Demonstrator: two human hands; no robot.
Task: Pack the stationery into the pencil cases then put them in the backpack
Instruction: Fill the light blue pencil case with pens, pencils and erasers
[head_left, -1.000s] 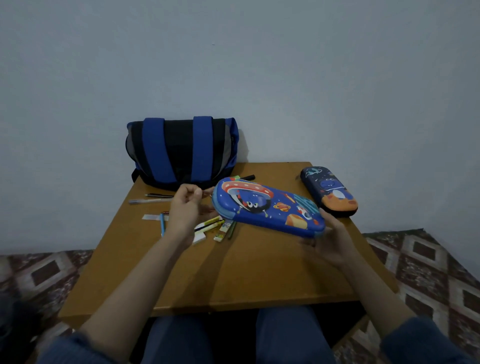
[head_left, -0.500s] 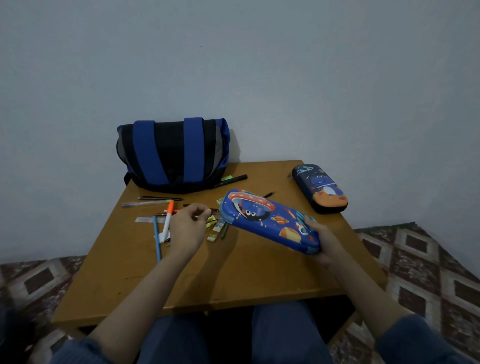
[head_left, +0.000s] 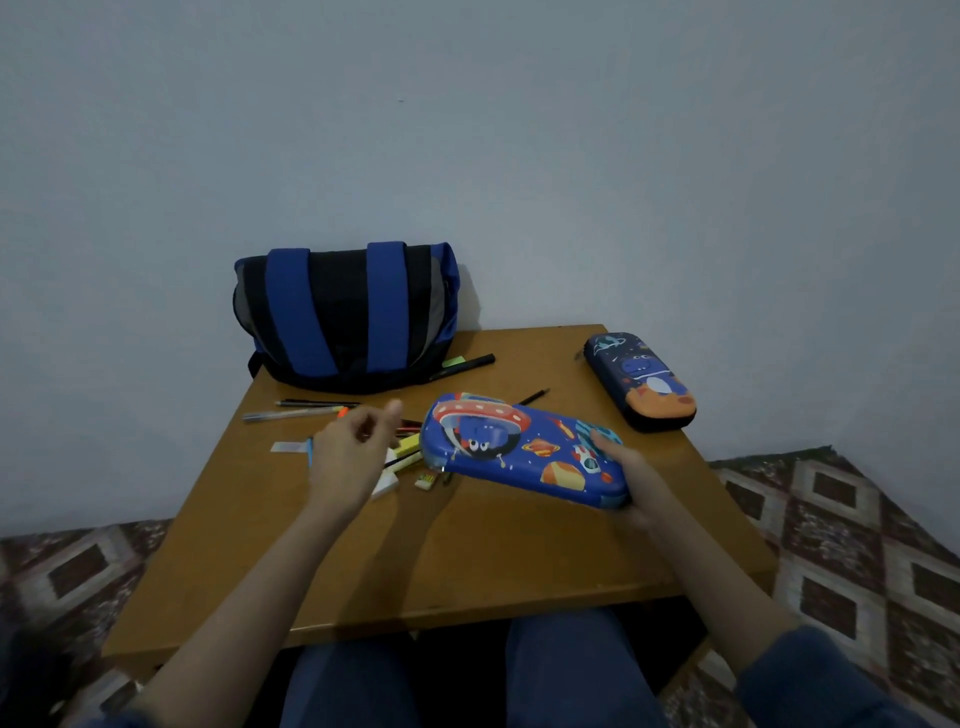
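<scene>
The right hand (head_left: 631, 486) grips the closed space-print pencil case (head_left: 519, 449) by its 4 o'clock end over the table (head_left: 467, 561), the left hand (head_left: 353, 452) hovers loosely curled and empty at its 9 o'clock, so unzipping likely comes next.

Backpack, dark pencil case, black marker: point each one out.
backpack (head_left: 345, 317), head view, black panel between the blue straps.
dark pencil case (head_left: 641, 379), head view, middle of its lid.
black marker (head_left: 465, 365), head view, mid barrel.
</scene>
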